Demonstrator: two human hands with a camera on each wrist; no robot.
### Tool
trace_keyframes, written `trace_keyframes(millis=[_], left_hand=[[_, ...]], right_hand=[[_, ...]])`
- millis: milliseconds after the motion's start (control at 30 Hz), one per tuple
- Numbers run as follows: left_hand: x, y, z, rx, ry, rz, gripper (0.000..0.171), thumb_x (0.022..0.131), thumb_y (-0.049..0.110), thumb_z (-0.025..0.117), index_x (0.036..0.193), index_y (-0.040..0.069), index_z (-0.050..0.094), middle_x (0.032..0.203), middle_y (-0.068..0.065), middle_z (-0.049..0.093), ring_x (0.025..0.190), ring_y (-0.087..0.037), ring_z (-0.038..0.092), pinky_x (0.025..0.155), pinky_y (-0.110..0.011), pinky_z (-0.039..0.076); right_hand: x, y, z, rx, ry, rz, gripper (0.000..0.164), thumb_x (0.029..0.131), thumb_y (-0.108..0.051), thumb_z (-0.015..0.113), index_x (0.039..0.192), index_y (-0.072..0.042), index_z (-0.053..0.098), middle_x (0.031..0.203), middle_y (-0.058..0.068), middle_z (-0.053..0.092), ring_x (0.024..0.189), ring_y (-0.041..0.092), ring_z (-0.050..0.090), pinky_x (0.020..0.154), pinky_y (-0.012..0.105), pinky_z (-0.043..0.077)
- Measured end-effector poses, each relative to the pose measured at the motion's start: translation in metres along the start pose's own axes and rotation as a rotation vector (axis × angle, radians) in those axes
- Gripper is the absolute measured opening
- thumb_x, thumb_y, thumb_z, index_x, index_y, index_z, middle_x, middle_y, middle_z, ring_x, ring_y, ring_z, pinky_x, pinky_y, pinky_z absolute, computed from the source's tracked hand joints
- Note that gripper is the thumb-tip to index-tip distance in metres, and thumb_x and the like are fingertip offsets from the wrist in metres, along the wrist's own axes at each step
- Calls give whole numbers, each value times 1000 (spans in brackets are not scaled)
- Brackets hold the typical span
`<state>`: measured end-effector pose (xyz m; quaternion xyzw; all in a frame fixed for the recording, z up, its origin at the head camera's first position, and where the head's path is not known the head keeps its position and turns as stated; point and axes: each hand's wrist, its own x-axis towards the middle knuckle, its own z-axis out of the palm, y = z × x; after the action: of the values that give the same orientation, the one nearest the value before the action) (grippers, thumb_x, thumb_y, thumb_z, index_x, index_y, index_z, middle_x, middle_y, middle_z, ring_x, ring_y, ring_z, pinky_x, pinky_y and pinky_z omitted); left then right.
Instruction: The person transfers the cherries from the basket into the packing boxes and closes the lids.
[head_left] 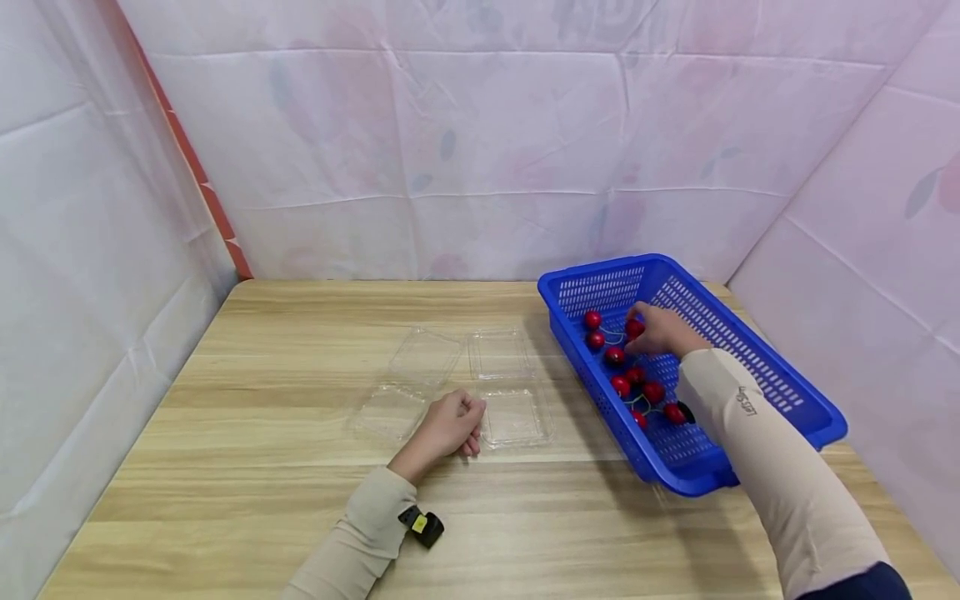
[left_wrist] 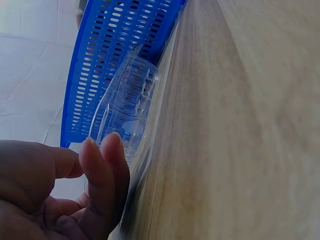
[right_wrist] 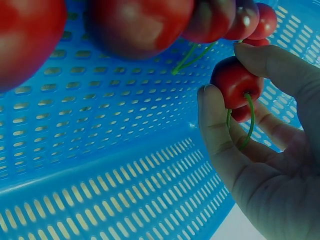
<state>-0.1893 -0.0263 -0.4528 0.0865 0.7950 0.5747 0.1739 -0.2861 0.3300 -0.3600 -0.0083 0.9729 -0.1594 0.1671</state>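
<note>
In the head view my right hand (head_left: 656, 332) reaches into a blue plastic basket (head_left: 780, 396). Its thumb and fingers pinch a red cherry (right_wrist: 235, 82) with a green stem, seen close in the right wrist view. Several other cherries (head_left: 620, 385) lie on the basket floor, some joined by green stems. My left hand (head_left: 448, 423) rests by the table, fingers loosely bent and holding nothing. Right beside its fingertips lies an opened clear plastic box (head_left: 513, 417), which the fingertips overlap in the left wrist view.
A second opened clear box (head_left: 390, 410) lies to the left of the left hand. Both boxes stand on a wood-grain table (head_left: 247, 433). The basket occupies the table's right side. Pale printed cloth walls (head_left: 480, 150) enclose the back and both sides.
</note>
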Motion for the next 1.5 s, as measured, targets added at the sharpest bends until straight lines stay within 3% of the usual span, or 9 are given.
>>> trace_keyframes(millis=[400,633,967,1500], left_hand=[[1,0,-1,-39,-9,5,23,100,20,50,92,-1,53,64,-7,60,46,-10,59,44,-26,55],[0,0,-1,-35,-9,2,22,100,19,50,92,-1,53,64,-7,60,45,-10,58,44,-27,55],[1,1,-1,-29,-17,-18,22,101,20,49,92,0,53,64,-6,59,46,-10,59,44,-25,54],[2,-1,-1,-29,-10,-8,22,100,20,50,92,-1,54,63,-6,60,45,-10,58,43,-26,54]], right_hand=[[-5,-7,0,-50,44,-87,52,82,-19,74,123,3,49,97,20,58,88,35,54,74,46,50],[-12,-17,2,-50,53,-125,53,82,-18,75,123,3,49,88,15,56,76,28,52,69,40,47],[-18,-22,5,-88,90,-171,52,79,-19,77,119,3,52,82,11,57,73,26,51,69,42,47],[-27,-25,1,6,162,-182,53,81,-17,75,123,3,48,79,14,58,67,24,53,57,34,46]])
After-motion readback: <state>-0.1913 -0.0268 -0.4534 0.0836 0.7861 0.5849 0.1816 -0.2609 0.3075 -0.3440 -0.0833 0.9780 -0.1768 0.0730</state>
